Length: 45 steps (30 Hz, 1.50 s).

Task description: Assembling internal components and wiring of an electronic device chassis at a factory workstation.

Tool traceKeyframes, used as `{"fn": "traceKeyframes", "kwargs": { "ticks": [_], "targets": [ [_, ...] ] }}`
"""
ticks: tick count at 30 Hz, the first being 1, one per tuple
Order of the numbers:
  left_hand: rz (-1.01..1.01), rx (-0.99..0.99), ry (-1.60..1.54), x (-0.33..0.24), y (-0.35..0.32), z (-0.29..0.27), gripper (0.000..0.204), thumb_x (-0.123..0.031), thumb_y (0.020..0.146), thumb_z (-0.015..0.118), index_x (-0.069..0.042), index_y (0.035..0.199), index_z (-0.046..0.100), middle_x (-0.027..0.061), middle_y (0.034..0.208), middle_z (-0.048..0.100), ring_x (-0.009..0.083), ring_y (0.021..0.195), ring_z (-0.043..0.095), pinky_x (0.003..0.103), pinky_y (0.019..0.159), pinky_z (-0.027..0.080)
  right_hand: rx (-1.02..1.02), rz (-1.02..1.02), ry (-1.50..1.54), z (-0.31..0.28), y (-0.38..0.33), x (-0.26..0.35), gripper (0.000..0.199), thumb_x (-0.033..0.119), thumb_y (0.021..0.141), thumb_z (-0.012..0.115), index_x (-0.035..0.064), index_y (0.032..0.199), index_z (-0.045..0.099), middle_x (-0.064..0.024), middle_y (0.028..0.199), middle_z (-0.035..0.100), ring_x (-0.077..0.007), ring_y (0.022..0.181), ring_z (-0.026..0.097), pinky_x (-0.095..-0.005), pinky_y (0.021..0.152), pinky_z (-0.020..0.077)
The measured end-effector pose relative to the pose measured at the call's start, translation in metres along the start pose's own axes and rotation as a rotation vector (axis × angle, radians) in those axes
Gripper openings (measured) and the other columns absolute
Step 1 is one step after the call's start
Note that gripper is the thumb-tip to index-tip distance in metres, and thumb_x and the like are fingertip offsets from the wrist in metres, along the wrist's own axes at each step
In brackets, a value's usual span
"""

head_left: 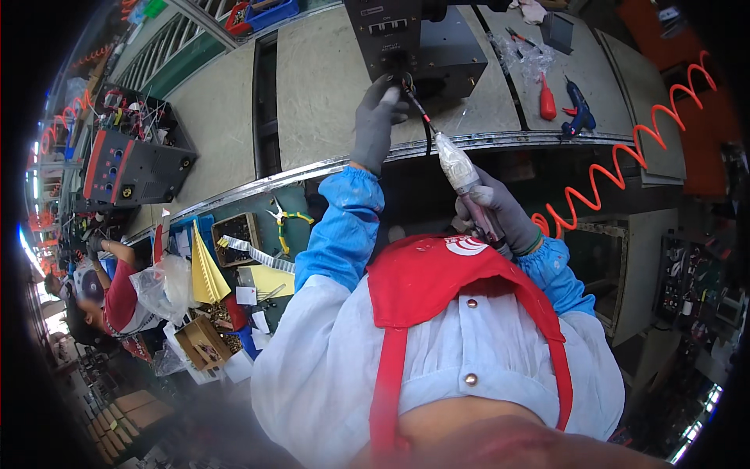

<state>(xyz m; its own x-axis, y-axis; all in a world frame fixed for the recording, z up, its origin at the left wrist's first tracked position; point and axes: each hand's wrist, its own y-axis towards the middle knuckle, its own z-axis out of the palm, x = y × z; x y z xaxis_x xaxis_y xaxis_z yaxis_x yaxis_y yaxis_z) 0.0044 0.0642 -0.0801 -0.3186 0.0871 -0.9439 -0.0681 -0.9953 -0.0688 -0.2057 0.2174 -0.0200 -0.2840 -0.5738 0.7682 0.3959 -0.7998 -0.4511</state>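
Driver [467, 187] clasped in right hand [508, 215], bit angled up at black unit [426, 47] on surface [328, 86]; left hand [376, 117] steadying its front. Fastening looks underway, not finished.

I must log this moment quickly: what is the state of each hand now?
Left hand: gloved, fingers at the front of the black metal unit; grip cannot be told.
Right hand: gloved, closed around the powered screwdriver.
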Motion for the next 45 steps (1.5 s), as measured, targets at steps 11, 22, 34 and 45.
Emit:
{"fn": "traceKeyframes", "kwargs": {
  "ticks": [11,22,34,45],
  "targets": [
    [0.091,-0.101,-0.035,0.012,0.024,0.008,0.024,-0.018,0.092,0.062,-0.002,0.109,0.060,0.0087,0.093,0.070,0.0108,0.070,0.065,0.021,0.054,0.049,-0.041,0.000,-0.141,0.016,0.009,0.020,0.077,0.037,0.077,0.063,0.0091,0.144,0.036,-0.0058,0.076,0.058,-0.0096,0.056,0.054,-0.0214,0.047,0.0461],
    [0.028,-0.144,-0.006,0.006,0.024,0.005,0.017,-0.018,0.090,0.065,-0.004,0.100,0.064,0.0043,0.080,0.069,0.0081,0.058,0.061,0.020,0.048,0.045,-0.029,-0.010,-0.206,0.020,0.032,0.019,0.066,0.033,0.079,0.062,0.0067,0.135,0.042,-0.0057,0.073,0.058,-0.0103,0.056,0.055,-0.0228,0.046,0.0464],
    [0.011,-0.108,0.051,-0.005,0.026,-0.002,0.019,-0.018,0.088,0.065,-0.002,0.099,0.066,0.0037,0.079,0.069,0.0061,0.057,0.059,0.020,0.048,0.045,-0.076,-0.052,-0.237,0.019,0.048,0.014,0.066,0.026,0.080,0.066,0.0048,0.137,0.042,-0.0058,0.074,0.058,-0.0119,0.058,0.057,-0.0266,0.052,0.0488],
    [0.063,-0.102,0.005,-0.001,0.028,-0.007,0.025,-0.007,0.083,0.066,0.004,0.106,0.064,0.0084,0.088,0.068,0.0102,0.066,0.061,0.021,0.054,0.047,-0.119,-0.120,-0.185,0.039,0.060,0.007,0.052,0.028,0.082,0.062,0.0055,0.127,0.047,-0.0054,0.073,0.059,-0.0115,0.054,0.057,-0.0251,0.045,0.0483]
  ]
}}
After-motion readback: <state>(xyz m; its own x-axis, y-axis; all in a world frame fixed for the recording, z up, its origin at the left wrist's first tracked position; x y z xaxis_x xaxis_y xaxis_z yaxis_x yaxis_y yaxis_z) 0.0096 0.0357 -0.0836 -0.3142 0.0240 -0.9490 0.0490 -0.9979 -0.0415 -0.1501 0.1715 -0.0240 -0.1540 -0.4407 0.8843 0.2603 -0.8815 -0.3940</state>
